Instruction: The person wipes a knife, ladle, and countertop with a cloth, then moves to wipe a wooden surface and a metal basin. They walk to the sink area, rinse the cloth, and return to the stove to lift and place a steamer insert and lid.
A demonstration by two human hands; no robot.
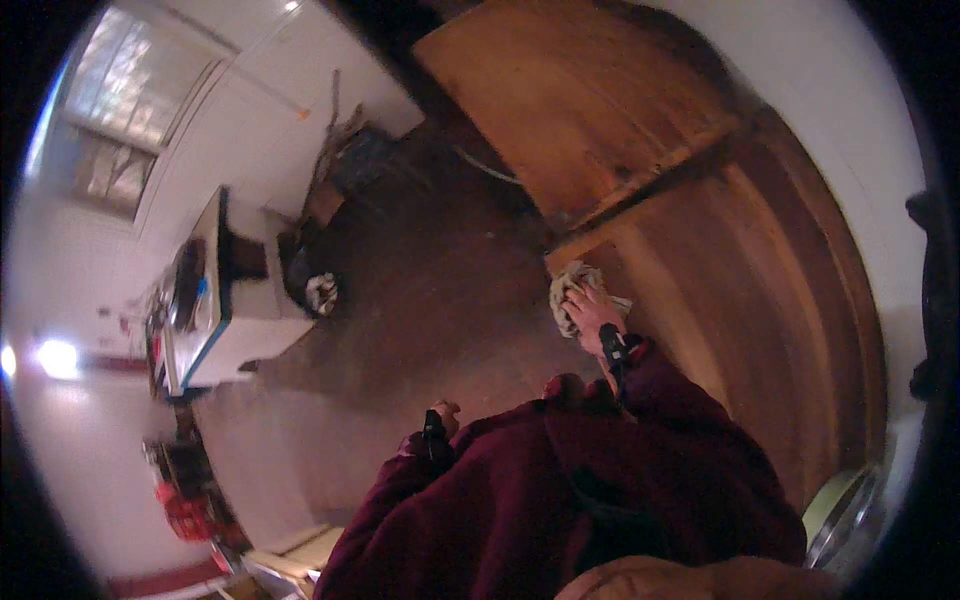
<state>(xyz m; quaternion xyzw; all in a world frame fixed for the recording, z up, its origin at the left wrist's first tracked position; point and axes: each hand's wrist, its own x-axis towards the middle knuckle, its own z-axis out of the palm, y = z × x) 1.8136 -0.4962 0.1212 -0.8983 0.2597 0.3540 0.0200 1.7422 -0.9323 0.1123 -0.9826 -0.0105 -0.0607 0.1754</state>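
My right hand lies over a bunched, pale cloth, its fingers spread across the crumpled fabric. The cloth is at the near left corner of a brown wooden surface with lighter streaks along its grain. Low beside my body, my left hand hangs away from the wood. Its fingers look bent, but they are small and partly hidden, and I make out no object in them. Black bands circle both wrists, at the ends of dark red sleeves.
A second wooden panel stands beyond a dark gap. To the left, a white cabinet or table carries cluttered items. Near it is a whitish bundle above the dark floor. A red object sits farther left; a round, pale-green item is at lower right.
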